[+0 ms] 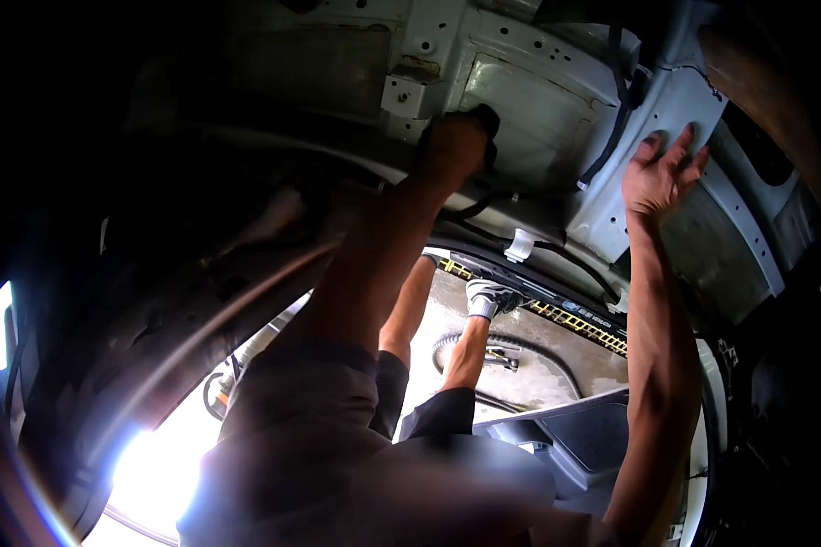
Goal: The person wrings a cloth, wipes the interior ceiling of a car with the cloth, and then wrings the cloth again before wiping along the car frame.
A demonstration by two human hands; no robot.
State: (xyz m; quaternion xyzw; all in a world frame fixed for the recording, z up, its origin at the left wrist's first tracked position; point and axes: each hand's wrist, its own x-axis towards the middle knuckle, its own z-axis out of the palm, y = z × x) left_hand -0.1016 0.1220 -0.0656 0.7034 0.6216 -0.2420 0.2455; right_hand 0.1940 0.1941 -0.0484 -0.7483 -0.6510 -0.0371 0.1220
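My left hand [456, 149] is closed, raised against the bare grey metal body panel [529, 100]. A black object [488, 126] shows at its fingers, too dark to name. Beside that hand, a small metal bracket [409, 94] with a hole stands out from the panel. My right hand [661, 175] lies on a pale metal rib [680, 102] at the upper right, its fingers spread and holding nothing. Between the hands, a black wiring harness [604, 159] runs down the panel. A white clip [519, 245] sits lower on the metal edge.
Through the opening below, legs and a grey-and-white shoe [490, 296] show on the concrete floor [534, 351]. A black strip with yellow markings [579, 319] crosses there. A black hose [556, 351] curls on the floor. Dark interior surrounds both sides, with bright light at lower left.
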